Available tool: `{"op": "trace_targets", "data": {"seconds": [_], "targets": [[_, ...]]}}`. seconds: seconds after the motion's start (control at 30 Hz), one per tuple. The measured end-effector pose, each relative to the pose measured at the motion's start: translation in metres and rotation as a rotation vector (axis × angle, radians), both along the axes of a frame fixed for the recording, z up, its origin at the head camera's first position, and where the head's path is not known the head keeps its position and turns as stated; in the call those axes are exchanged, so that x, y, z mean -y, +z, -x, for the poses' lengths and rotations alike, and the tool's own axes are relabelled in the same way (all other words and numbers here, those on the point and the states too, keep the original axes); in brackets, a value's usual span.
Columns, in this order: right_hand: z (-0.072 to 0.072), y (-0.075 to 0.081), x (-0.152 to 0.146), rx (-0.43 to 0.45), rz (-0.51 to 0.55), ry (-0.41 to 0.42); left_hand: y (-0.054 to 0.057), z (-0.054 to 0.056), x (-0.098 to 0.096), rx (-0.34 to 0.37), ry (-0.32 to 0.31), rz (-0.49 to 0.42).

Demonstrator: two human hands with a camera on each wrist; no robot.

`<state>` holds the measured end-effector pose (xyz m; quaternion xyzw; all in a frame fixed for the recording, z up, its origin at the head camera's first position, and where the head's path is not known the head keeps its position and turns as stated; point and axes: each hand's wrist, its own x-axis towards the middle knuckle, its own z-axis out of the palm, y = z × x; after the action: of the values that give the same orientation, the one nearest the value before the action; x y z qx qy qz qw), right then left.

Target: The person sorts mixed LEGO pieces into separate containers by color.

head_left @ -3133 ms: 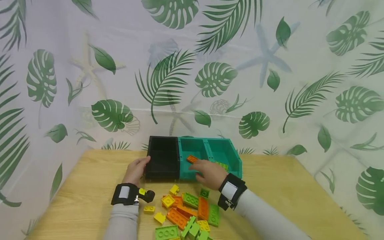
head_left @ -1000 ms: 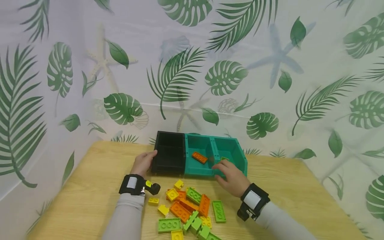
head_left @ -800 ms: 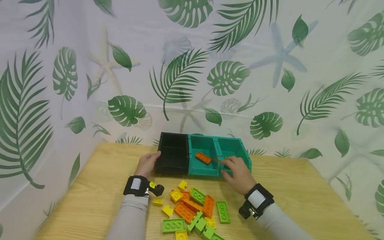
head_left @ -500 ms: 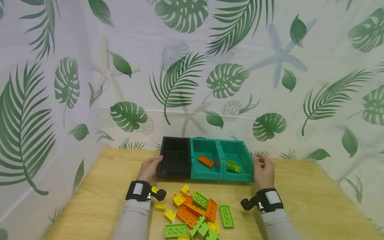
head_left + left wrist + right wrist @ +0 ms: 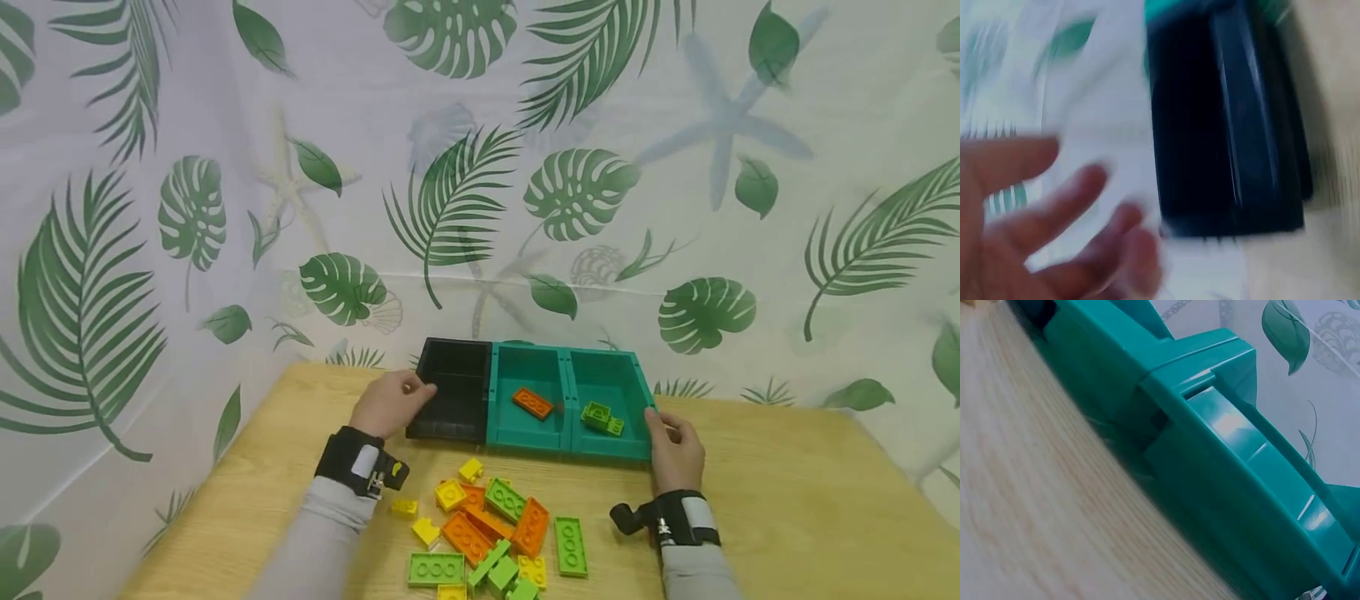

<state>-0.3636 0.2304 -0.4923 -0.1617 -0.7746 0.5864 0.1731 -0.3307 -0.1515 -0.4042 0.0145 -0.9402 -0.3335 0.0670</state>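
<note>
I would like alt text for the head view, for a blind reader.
A person's left grip is beside a black bin, the right grip at the right end of two adjoining teal bins. These hold an orange brick and green bricks; loose yellow, orange and green bricks lie in front on a wooden table.

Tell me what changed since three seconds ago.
The right grip moved from the orange brick in the middle bin to just outside the right bin. A small green brick apparently moved from pile to right bin. Left grip seemingly came off the black bin. Bin order unchanged.
</note>
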Motion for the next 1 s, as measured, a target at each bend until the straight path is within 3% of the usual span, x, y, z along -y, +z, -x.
{"op": "trace_targets", "data": {"seconds": [0.1,0.2,0.4,0.53,0.63,0.7,0.83,0.9,1.0], "targets": [[0.003,0.004,0.000,-0.003,0.021,-0.005,0.010,-0.001,-0.029,0.069,-0.206,0.241],[0.009,0.007,-0.001,-0.009,0.043,-0.006,0.001,0.001,-0.050,0.108,-0.297,0.415],[0.006,0.001,-0.002,0.000,0.045,0.006,-0.036,-0.007,-0.072,0.122,-0.320,0.596],[0.002,-0.004,-0.002,0.007,0.039,0.016,-0.043,-0.015,-0.078,0.100,-0.348,0.631],[0.001,-0.006,-0.001,0.011,0.027,0.029,-0.032,-0.018,-0.073,0.116,-0.339,0.579],[0.002,-0.005,-0.001,0.013,0.021,0.041,-0.018,-0.016,-0.067,0.114,-0.303,0.523],[0.005,-0.005,-0.001,-0.001,0.035,0.049,0.006,-0.001,-0.055,0.045,-0.191,0.461],[0.006,-0.006,-0.001,-0.006,0.047,0.042,0.009,0.011,-0.050,0.020,-0.137,0.470],[0.005,-0.009,-0.003,0.006,0.068,0.030,0.000,0.026,-0.044,0.022,-0.093,0.489]]}}
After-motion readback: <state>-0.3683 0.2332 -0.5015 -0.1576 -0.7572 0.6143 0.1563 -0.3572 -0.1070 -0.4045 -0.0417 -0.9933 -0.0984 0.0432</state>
